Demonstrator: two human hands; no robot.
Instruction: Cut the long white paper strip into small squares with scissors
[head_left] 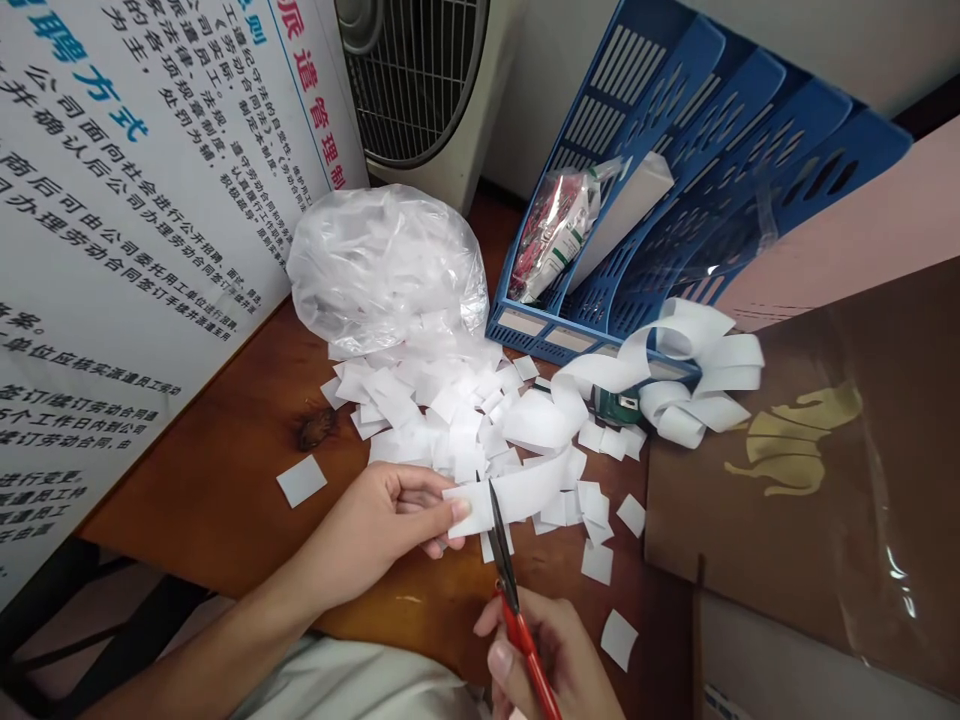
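My left hand (pixel 409 515) pinches the near end of a long white paper strip (pixel 529 490) between thumb and fingers. Red-handled scissors (pixel 517 620) are in my right hand (pixel 555 650), fingers closed round the handles. Their dark blades stand parted at the strip, a short way right of my left thumb. From there the strip curls back and to the right in loose loops. Beneath and behind it lies a heap of small white paper pieces (pixel 397 400), with several more scattered toward the right.
Behind the heap sits a clear plastic bag (pixel 386 260) with white pieces inside. A blue file rack (pixel 585 335) holds a packet (pixel 559 225). To the right stands a brown box (pixel 795 540); a printed board (pixel 150 250) leans at left. A fan heater-like appliance (pixel 465 120) stands behind the wooden table (pixel 225 470).
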